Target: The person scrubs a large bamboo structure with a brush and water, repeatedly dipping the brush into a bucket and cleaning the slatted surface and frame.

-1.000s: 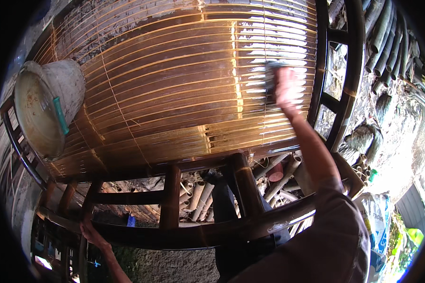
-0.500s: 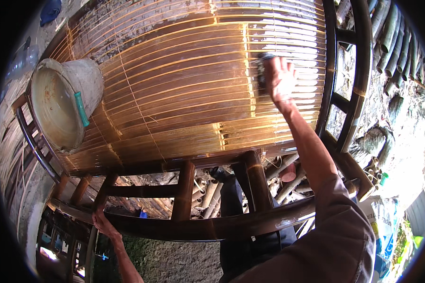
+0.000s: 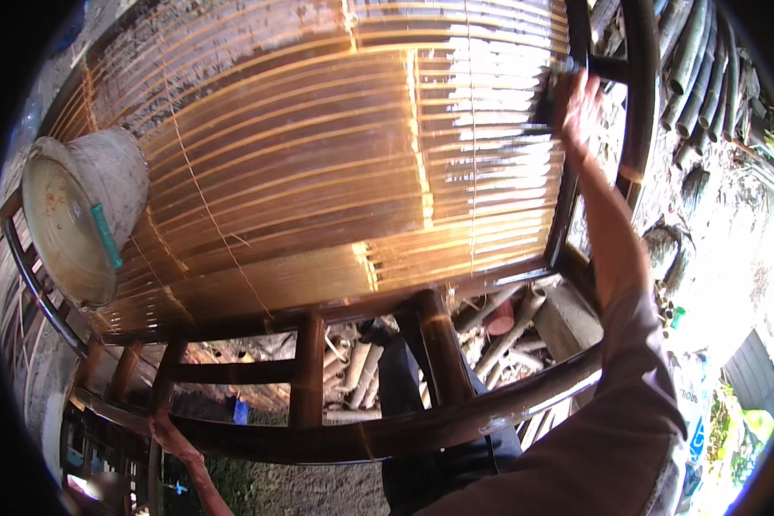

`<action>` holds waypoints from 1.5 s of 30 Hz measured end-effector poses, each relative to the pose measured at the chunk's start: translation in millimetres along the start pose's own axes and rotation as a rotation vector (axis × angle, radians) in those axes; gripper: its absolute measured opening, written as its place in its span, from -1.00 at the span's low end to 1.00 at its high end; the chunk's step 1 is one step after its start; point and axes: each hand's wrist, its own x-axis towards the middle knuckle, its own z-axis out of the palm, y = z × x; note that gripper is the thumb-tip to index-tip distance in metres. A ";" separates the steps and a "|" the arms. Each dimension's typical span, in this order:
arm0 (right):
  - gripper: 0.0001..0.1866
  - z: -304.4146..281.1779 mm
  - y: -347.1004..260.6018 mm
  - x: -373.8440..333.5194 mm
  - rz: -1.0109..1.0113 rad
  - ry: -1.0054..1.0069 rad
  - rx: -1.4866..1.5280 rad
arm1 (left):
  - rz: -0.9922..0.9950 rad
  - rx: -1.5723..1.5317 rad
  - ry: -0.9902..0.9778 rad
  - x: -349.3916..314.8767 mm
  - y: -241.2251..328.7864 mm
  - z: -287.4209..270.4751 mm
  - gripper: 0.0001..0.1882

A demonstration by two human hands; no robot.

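Note:
A bamboo bench point(image 3: 301, 185) with a glossy, wet-looking slatted seat spreads before me. At the far right of the slats, beside the dark side rail, my right hand point(image 3: 580, 110) presses a dark pad-like thing point(image 3: 545, 105) to the seat; motion blurs it and its kind is unclear. My left hand point(image 3: 174, 437) is wrapped round the dark bamboo rail point(image 3: 258, 440) at the near side, close to a short post; its fingertips are partly hidden. On the left of the seat stands a dirty whitish bucket point(image 3: 116, 172) with a green handle grip point(image 3: 107, 236).
Cut bamboo poles point(image 3: 697, 69) are stacked at the far right. Below the bench lie more bamboo pieces point(image 3: 353, 374) and a reddish cylinder point(image 3: 499, 318). A printed white-and-blue sack point(image 3: 692, 413) sits at the lower right. Short bamboo posts point(image 3: 307, 370) join the seat to the near rail.
My right hand has slid the dark pad rightward across the slats to the side rail. The whole view has shifted, while my left hand keeps its hold on the near rail.

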 end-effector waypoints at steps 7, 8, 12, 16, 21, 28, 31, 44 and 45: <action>-0.33 91.1 86.3 -173.6 0.114 -0.224 -0.023 | -0.090 -0.250 0.010 1.9 -15.0 -1.7 -0.59; -0.32 101.1 93.8 -184.0 0.086 -0.230 0.017 | -0.075 -0.341 -0.011 2.7 -29.6 -0.1 -0.59; -0.53 67.6 50.6 -65.4 0.013 0.212 -0.039 | -0.083 -0.182 0.002 1.1 29.4 10.0 -0.62; -0.69 80.6 38.8 -91.7 -0.111 0.311 -0.042 | -0.163 -0.089 -0.019 -3.4 51.7 -4.4 -0.67; -0.71 51.6 64.9 -234.9 -0.157 -0.221 0.410 | 0.128 0.215 0.247 -12.1 18.4 25.5 -0.79; -0.59 -79.7 21.1 -240.1 -0.795 -0.226 0.602 | 0.101 0.046 0.315 -28.9 75.7 19.4 -0.87; -0.52 -154.5 -48.1 -271.7 -0.125 -0.836 1.383 | 0.206 -0.101 0.416 -36.8 47.9 -7.2 -0.87; -0.72 -168.8 -403.1 -251.8 -0.725 -0.860 1.508 | -0.018 -0.184 0.068 -44.0 99.3 -58.5 -0.69; -0.71 -164.2 -416.6 -247.8 -0.942 -0.526 1.287 | -0.011 -0.149 0.058 -44.2 96.6 -61.4 -0.69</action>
